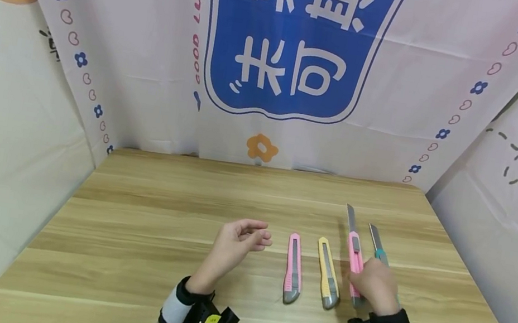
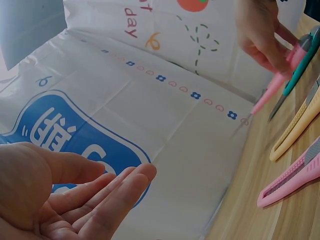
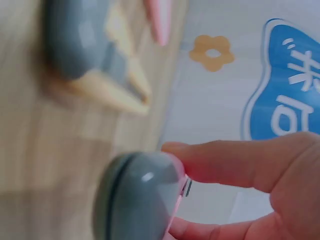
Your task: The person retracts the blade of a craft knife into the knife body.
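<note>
My right hand [image 1: 375, 284] pinches a pink utility knife [image 1: 355, 253] with a long length of blade out, pointing to the back of the table. Its grey end cap [image 3: 145, 195] fills the lower part of the right wrist view, thumb against the pink body. Right beside it, partly hidden under that hand, is a teal utility knife [image 1: 380, 254], blade also out. My left hand [image 1: 238, 243] hovers over the table's middle with fingers loosely bent and holds nothing. Between the hands lie a second pink knife [image 1: 294, 269] and a yellow knife [image 1: 328, 274], no blade showing on either.
The wooden table [image 1: 132, 254] runs back to a white printed cloth [image 1: 146, 104] with a blue sign pattern. More printed cloth [image 1: 504, 183] hangs along the right side, and a white cloth wall [image 1: 2, 143] stands at the left.
</note>
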A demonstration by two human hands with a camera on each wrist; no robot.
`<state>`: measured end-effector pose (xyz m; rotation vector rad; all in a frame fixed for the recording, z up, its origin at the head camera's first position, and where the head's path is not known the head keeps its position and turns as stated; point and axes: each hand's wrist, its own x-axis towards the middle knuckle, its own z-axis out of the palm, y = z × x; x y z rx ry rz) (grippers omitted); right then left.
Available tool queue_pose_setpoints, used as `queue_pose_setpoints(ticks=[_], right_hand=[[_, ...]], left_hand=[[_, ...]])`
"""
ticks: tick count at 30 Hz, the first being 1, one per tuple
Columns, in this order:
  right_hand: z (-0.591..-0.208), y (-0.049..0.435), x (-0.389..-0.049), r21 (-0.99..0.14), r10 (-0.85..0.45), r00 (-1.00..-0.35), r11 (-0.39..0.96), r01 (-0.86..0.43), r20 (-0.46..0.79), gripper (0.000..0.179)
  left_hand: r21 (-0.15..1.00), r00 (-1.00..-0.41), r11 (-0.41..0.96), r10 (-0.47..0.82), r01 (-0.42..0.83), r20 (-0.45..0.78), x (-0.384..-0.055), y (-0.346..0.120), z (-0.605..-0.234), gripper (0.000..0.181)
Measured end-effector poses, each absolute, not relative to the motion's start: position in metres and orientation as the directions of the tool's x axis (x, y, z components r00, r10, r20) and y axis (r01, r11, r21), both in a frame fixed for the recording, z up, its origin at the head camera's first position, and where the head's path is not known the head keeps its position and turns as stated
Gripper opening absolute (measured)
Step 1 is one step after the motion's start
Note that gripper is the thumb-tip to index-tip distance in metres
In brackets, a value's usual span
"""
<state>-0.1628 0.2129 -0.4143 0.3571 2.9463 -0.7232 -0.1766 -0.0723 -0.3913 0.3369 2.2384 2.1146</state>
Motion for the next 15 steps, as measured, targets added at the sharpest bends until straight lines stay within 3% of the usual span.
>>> queue_pose_setpoints(ticks=[10, 15], right_hand=[[-0.388, 0.190, -0.155, -0.467, 0.168, -0.984, 0.875, 0.125, 0.052, 0.040], [-0.376, 0.177, -0.150, -0.485, 0.162, -0.975, 0.872, 0.071, 0.149, 0.040]], left_hand=[[0.991, -0.975, 0.057, 0.198, 0.117, 0.104, -0.177, -0.073, -0.392, 0.026], [0.991, -0.973, 0.059, 0.206, 0.120, 0.106, -0.178, -0.073, -0.393, 0.026]])
